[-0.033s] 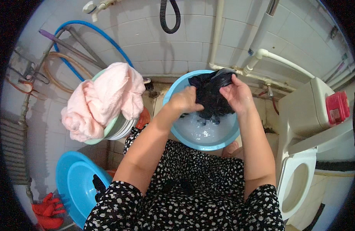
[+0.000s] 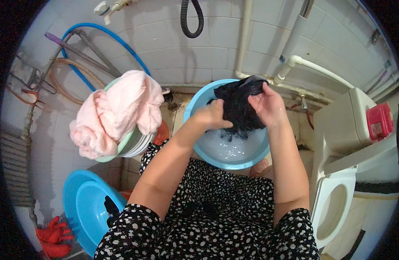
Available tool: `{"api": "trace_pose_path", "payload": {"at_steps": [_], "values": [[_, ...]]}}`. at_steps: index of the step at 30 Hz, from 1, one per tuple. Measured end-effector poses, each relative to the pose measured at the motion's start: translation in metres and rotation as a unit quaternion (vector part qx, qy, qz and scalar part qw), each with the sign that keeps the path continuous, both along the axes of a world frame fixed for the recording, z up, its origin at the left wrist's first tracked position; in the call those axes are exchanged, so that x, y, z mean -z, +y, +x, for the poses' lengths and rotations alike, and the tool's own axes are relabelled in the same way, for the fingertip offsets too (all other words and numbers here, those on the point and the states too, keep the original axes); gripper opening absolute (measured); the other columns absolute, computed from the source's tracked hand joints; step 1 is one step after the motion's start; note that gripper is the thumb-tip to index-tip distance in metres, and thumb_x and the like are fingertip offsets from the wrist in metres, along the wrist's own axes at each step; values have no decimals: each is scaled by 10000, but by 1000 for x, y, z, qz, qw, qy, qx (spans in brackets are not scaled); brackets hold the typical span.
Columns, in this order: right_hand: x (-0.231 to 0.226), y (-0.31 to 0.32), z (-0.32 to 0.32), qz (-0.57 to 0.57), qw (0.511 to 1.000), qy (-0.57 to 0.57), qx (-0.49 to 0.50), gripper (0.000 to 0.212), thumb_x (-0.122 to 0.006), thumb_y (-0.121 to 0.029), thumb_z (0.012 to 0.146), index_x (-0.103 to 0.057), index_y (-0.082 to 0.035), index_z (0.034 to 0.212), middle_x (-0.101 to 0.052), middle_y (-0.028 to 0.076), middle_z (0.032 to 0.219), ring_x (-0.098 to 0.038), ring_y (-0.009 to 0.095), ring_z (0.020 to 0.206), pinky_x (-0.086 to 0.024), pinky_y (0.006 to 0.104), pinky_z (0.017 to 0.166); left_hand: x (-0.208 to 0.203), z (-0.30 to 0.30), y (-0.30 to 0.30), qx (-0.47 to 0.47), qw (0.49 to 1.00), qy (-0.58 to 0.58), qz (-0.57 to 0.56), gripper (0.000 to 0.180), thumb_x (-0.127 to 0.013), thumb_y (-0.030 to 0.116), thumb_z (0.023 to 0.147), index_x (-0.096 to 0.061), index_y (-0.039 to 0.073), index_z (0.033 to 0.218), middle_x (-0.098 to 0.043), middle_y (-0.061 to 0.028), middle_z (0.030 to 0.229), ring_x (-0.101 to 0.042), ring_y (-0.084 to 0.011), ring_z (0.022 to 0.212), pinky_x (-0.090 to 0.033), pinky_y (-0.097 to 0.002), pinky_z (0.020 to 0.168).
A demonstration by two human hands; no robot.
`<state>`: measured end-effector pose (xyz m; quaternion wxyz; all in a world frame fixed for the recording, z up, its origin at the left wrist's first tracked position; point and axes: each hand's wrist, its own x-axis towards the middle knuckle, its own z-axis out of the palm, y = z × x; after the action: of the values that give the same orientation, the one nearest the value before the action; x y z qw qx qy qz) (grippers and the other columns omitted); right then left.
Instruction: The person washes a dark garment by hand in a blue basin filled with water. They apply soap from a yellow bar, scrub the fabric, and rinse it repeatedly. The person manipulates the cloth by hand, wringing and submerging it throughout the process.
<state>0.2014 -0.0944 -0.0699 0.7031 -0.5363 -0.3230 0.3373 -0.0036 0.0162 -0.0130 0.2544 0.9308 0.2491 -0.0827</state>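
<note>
A wet black cloth garment (image 2: 239,106) is bunched and spread over the far half of a round light blue basin (image 2: 231,165), its lower edge dipping into cloudy, foamy water (image 2: 234,149). My right hand (image 2: 271,106) pinches the cloth's upper right edge between thumb and fingers, above the basin's far right rim. On the cloth's left side, my left hand (image 2: 211,116) has its fingers closed around the fabric, the thumb pointing right; some fingertips are hidden.
Left of the basin, a pink towel (image 2: 121,108) is heaped over a green tub. A bright blue basin (image 2: 89,208) sits lower left, with red gloves (image 2: 55,236) beside it. The toilet (image 2: 333,203) stands at right. Along the tiled wall run a blue hose (image 2: 113,34) and pipes (image 2: 325,78).
Both hands have shifted very slightly to the right with the cloth. Its upper part has moved a little and lies flatter between them.
</note>
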Motion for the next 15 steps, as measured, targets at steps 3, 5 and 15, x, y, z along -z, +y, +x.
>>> {"api": "trace_pose_path", "payload": {"at_steps": [3,5,15], "values": [[-37,-5,-10,91,979,178,-44,220,-631,-177,767,-545,-82,945,-555,73,896,-522,198,746,-473,327,679,-33,6,-33,-22,993,83,83,706,-678,493,716,-448,-28,1134,-474,-220,1239,-487,-334,1146,-432,-412,927],[-71,-14,-26,147,898,413,-37,190,-633,-168,760,-554,-72,904,-563,89,894,-531,218,756,-475,333,692,-20,9,-39,-64,994,-19,92,503,-596,386,802,-475,18,1123,-535,-189,1141,-534,-319,1077,-442,-421,902],[-56,-35,0,-158,981,-63,91,648,-639,-206,793,-306,-26,1319,-463,158,1236,-489,296,1098,-419,421,920,9,31,29,-159,872,-411,-211,269,-498,172,884,-561,12,1090,-636,-166,940,-592,-238,865,-448,-323,792]]}}
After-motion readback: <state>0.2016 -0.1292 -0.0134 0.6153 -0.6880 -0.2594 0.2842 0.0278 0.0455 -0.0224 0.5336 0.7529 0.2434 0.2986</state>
